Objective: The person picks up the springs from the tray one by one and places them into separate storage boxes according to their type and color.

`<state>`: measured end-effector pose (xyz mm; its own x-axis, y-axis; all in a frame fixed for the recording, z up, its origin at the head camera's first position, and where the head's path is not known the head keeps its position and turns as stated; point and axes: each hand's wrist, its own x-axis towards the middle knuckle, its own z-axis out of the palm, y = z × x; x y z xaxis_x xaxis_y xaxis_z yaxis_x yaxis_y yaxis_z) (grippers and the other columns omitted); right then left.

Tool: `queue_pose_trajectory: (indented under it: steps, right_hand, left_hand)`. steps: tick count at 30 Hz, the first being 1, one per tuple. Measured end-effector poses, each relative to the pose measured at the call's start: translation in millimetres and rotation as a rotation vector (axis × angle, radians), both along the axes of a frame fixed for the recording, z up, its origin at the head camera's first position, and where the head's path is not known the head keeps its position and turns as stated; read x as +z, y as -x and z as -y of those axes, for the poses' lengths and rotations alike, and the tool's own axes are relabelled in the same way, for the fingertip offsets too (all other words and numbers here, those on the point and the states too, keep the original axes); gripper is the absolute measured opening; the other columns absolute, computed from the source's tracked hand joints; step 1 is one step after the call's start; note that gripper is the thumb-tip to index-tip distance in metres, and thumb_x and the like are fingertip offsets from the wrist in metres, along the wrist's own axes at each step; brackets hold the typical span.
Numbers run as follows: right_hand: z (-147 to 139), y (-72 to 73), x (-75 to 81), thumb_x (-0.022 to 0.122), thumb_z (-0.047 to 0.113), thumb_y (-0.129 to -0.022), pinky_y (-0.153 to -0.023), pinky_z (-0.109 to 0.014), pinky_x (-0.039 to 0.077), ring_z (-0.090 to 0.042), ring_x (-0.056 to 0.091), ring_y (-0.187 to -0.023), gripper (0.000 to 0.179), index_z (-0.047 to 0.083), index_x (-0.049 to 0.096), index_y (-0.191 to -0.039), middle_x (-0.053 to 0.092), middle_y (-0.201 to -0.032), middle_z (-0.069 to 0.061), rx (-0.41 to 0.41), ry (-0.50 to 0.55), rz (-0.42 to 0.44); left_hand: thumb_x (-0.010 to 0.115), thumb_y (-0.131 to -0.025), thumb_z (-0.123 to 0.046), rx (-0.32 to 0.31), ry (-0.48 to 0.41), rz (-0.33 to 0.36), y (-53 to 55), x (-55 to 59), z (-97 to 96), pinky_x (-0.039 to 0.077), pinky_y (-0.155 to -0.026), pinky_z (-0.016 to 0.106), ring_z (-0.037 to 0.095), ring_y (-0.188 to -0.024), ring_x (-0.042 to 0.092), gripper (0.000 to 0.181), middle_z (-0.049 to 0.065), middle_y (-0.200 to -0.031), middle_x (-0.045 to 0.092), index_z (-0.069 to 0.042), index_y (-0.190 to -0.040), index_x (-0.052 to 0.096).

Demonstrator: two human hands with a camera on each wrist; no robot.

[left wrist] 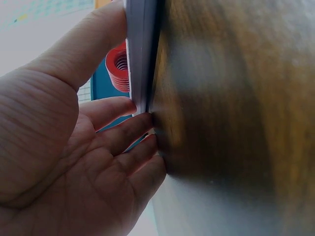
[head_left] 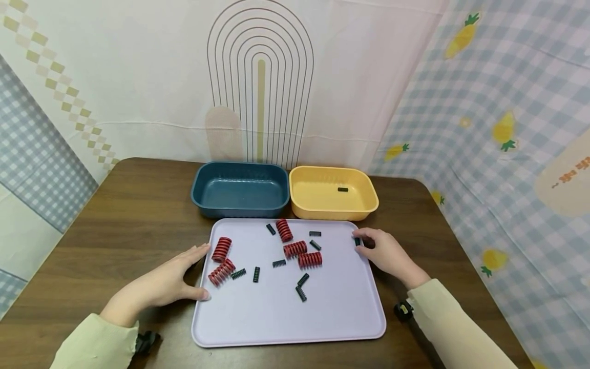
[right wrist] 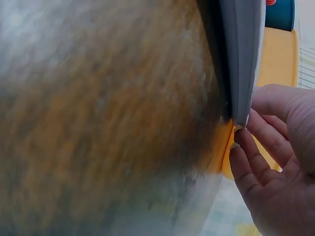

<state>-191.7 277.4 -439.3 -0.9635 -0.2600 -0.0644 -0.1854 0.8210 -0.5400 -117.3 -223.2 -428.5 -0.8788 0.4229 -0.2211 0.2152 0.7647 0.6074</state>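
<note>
A pale lilac tray [head_left: 341,312] lies on the table with several red coil springs [head_left: 295,249] and several small dark springs [head_left: 278,263] scattered over it. At the tray's left edge my left hand [head_left: 159,284] rests with thumb and fingers spread, holding nothing. Two red springs lie just beyond its fingertips. In the left wrist view, those fingers [left wrist: 142,169] reach the tray's outer rim. Over the right edge, my right hand [head_left: 387,253] pinches a small dark spring [head_left: 357,241] between thumb and index finger. The right wrist view hides this spring behind the rim.
Behind the tray stand a dark blue bin [head_left: 239,207] and, to its right, a yellow bin [head_left: 334,212] with one small dark spring [head_left: 343,189] inside. Brown wooden tabletop [head_left: 115,225] surrounds the tray. A patterned cloth [head_left: 345,77] hangs behind the table and along its sides.
</note>
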Motion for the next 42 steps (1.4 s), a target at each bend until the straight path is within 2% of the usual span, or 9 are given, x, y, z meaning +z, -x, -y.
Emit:
queue_pose_trajectory:
  steps: [6, 9, 14, 22, 26, 35, 42]
  right_hand:
    - [0, -1.9, 5.6, 0.07, 0.023, -0.091, -0.092, -0.047, 0.048, -0.026, 0.057, -0.113, 0.039, 0.011, 0.061, -0.127, 0.062, -0.123, -0.006, -0.042, 0.068, -0.011]
    - [0, -2.2, 9.4, 0.07, 0.023, -0.091, -0.09, -0.045, 0.05, -0.025, 0.06, -0.109, 0.039, 0.009, 0.061, -0.126, 0.063, -0.119, -0.006, -0.056, 0.103, -0.042]
    - [3, -1.6, 15.6, 0.07, 0.024, -0.09, -0.089, -0.045, 0.051, -0.025, 0.061, -0.105, 0.04, 0.006, 0.061, -0.125, 0.064, -0.115, -0.007, -0.053, 0.143, -0.1]
    - [6, 1.8, 21.3, 0.07, 0.028, -0.09, -0.086, -0.042, 0.052, -0.021, 0.061, -0.102, 0.041, 0.007, 0.062, -0.125, 0.064, -0.114, -0.005, -0.071, 0.187, -0.11]
    - [9, 3.3, 24.6, 0.07, 0.03, -0.091, -0.084, -0.041, 0.053, -0.021, 0.061, -0.1, 0.042, 0.005, 0.062, -0.124, 0.064, -0.115, -0.007, -0.073, 0.212, -0.145]
    - [22, 26.1, 36.3, 0.068, 0.027, -0.092, -0.081, -0.03, 0.051, -0.017, 0.06, -0.096, 0.034, 0.005, 0.065, -0.118, 0.066, -0.11, -0.006, -0.119, 0.292, -0.314]
    - [33, 44.1, 42.9, 0.067, 0.027, -0.093, -0.085, -0.038, 0.049, -0.022, 0.058, -0.099, 0.035, 0.005, 0.062, -0.12, 0.063, -0.112, -0.009, -0.227, 0.319, -0.283]
  left_hand:
    - [0.079, -0.072, -0.055, -0.005, -0.002, -0.002, 0.4, 0.7, -1.2, 0.022, -0.107, 0.064, 0.047, -0.138, 0.021, 0.107, 0.025, -0.152, 0.027, -0.003, -0.151, 0.028]
    - [0.079, -0.072, -0.054, -0.005, -0.003, -0.002, 0.2, 1.4, -1.6, 0.022, -0.107, 0.064, 0.047, -0.138, 0.021, 0.107, 0.025, -0.152, 0.027, -0.003, -0.151, 0.029]
    - [0.08, -0.072, -0.054, -0.004, -0.002, 0.0, -0.3, 1.8, -1.6, 0.022, -0.107, 0.064, 0.047, -0.138, 0.022, 0.108, 0.025, -0.152, 0.027, -0.002, -0.151, 0.029]
    - [0.08, -0.072, -0.053, -0.01, -0.033, -0.027, -1.0, -0.6, -0.2, 0.021, -0.107, 0.064, 0.048, -0.137, 0.022, 0.108, 0.027, -0.151, 0.028, 0.001, -0.15, 0.029]
    - [0.08, -0.072, -0.054, -0.011, -0.031, -0.027, -0.7, -0.4, 0.0, 0.021, -0.107, 0.063, 0.048, -0.138, 0.022, 0.108, 0.027, -0.151, 0.028, 0.0, -0.15, 0.029]
    - [0.08, -0.071, -0.054, -0.011, -0.03, -0.026, -0.4, 0.0, 1.3, 0.022, -0.107, 0.063, 0.048, -0.138, 0.022, 0.108, 0.027, -0.151, 0.028, 0.0, -0.15, 0.029]
    - [0.08, -0.072, -0.054, -0.012, -0.034, -0.014, -0.5, 0.0, 0.6, 0.022, -0.107, 0.063, 0.048, -0.138, 0.021, 0.109, 0.026, -0.152, 0.027, 0.0, -0.151, 0.028]
